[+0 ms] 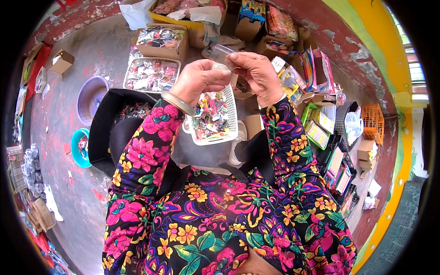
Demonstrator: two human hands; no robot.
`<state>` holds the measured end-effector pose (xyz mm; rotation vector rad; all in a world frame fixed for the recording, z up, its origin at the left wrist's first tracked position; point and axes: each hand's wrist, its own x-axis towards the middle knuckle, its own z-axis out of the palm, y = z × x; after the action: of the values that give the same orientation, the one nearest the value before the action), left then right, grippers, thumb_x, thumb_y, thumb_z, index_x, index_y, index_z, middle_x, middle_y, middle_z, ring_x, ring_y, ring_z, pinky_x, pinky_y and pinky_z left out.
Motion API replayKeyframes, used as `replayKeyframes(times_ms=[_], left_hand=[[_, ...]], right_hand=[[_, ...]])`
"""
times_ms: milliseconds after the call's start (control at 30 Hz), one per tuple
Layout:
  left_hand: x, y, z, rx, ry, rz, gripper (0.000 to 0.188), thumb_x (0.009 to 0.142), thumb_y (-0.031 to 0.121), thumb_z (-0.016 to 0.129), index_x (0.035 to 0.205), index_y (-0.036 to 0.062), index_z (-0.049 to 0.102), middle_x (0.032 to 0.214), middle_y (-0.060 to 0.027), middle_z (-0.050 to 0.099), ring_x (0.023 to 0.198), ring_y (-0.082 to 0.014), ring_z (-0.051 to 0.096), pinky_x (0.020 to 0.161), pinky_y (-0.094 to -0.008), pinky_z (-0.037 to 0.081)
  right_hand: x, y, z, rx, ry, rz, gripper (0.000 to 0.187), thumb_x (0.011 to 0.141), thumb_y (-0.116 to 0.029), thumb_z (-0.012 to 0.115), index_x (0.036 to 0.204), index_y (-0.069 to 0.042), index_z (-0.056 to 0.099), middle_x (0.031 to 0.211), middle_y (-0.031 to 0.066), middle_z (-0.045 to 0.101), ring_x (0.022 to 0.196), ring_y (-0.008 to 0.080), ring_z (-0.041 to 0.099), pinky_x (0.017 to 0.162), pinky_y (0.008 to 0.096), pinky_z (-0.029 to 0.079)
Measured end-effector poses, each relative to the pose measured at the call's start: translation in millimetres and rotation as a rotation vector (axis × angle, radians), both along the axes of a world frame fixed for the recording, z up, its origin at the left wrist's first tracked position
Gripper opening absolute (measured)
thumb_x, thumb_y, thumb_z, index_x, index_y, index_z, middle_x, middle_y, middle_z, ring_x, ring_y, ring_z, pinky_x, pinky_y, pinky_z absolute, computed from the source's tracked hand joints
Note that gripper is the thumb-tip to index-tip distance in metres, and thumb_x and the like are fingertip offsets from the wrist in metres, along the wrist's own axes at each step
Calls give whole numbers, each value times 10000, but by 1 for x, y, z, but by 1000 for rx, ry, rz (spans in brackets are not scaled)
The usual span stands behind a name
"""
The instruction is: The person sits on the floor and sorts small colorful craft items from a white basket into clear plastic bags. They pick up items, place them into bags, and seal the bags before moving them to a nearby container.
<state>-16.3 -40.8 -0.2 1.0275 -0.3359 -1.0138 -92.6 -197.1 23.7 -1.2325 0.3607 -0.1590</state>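
Note:
Both of my hands are raised in front of me, close together. My left hand [205, 79] pinches a small pale, flat piece [220, 67] whose kind I cannot make out. My right hand [257, 75] is closed at the fingertips on the edge of a small clear plastic bag [221, 53]. The bag stands up between the two hands, and its lower part is hidden by fingers. Below them, a white plastic basket [233, 114] holds a jumble of small colourful trinkets [211, 117].
Beyond my left wrist, a white tray [178, 75] holds packed clear bags, with a cardboard box [184, 45] behind. At left are a black bin [101, 133], a purple basin [81, 103] and a teal basin [74, 149]. A green basket [315, 137] and an orange crate [373, 123] stand right.

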Motion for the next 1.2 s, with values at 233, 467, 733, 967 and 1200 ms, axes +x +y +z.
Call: replayKeyframes(times_ms=[233, 467, 733, 967, 1200], left_hand=[[-1, 0, -6, -29, -48, 13, 216, 763, 11, 628, 960, -12, 542, 872, -80, 619, 780, -156, 625, 698, -245, 511], [1, -1, -5, -48, -117, -9, 199, 766, -14, 616, 951, -18, 543, 867, -91, 618, 770, -165, 626, 696, -249, 515], [-1, 4, 6, 16, -216, 48, 250, 784, 63, 630, 1010, -8, 550, 886, -54, 622, 759, -107, 592, 655, -218, 483], [5, 10, 16, -95, -420, 191, 183, 813, 103, 610, 966, 2, 610, 856, -28, 624, 725, -60, 551, 615, -185, 452], [3, 9, 11, -118, -377, 191, 134, 818, 61, 589, 930, -8, 615, 846, -45, 624, 737, -88, 578, 660, -204, 491]], right_hand=[[1, -10, -6, 149, 73, 60, 137, 782, -134, 641, 858, -20, 650, 767, 44, 642, 675, 110, 589, 625, 225, 450], [-3, -5, -4, 135, -27, -33, 138, 769, -116, 650, 841, 2, 646, 749, 80, 637, 672, 143, 596, 649, 244, 453], [-4, -5, 12, -71, -171, -59, 95, 749, -58, 653, 807, 18, 651, 718, 64, 627, 652, 113, 580, 618, 218, 461], [-6, 9, 18, -593, -236, 58, 94, 748, -40, 644, 806, 33, 658, 732, 44, 628, 665, 83, 563, 596, 202, 447], [-6, 14, 18, -367, -178, 18, 89, 742, -51, 660, 791, 22, 645, 721, 40, 625, 661, 77, 558, 607, 199, 445]])
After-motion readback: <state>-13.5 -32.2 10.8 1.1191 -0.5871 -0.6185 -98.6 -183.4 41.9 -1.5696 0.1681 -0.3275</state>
